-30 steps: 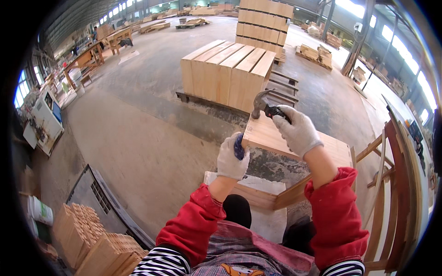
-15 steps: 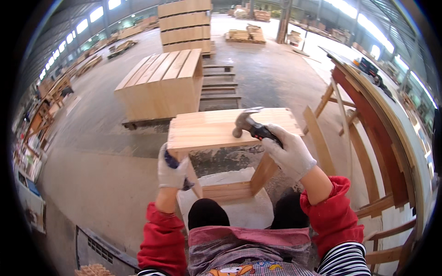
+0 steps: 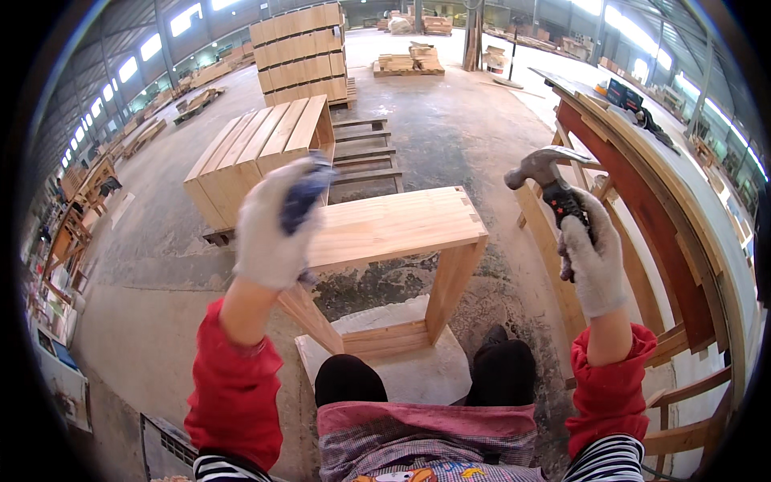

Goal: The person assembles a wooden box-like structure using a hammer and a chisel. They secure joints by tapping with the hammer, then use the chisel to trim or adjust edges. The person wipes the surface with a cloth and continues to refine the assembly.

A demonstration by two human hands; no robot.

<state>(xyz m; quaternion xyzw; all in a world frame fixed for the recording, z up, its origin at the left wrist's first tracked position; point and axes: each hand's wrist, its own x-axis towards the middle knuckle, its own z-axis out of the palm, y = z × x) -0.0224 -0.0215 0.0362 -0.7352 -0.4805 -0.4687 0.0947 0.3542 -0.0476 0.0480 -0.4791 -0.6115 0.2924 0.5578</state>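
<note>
A claw hammer (image 3: 554,178) with a dark handle is gripped in my gloved right hand (image 3: 590,257), raised to the right of a wooden box frame (image 3: 401,225). The frame stands on end on a pale, flat pad (image 3: 454,353), its pale top panel uppermost and its middle open. My left hand (image 3: 277,229), in a white glove with a dark blue palm, hovers over the near left end of the frame. Motion smears its fingers, so whether it holds or touches anything is unclear.
Stacked wooden boxes (image 3: 257,153) sit on a pallet at the far left, with a taller stack (image 3: 297,56) behind. A slatted pallet (image 3: 365,161) lies beyond the frame. A long workbench (image 3: 642,153) runs down the right, boards leaning by it.
My right hand has lifted the hammer off the frame's top panel and swung it right. My left hand has come up from the panel's left end. The view has shifted slightly.
</note>
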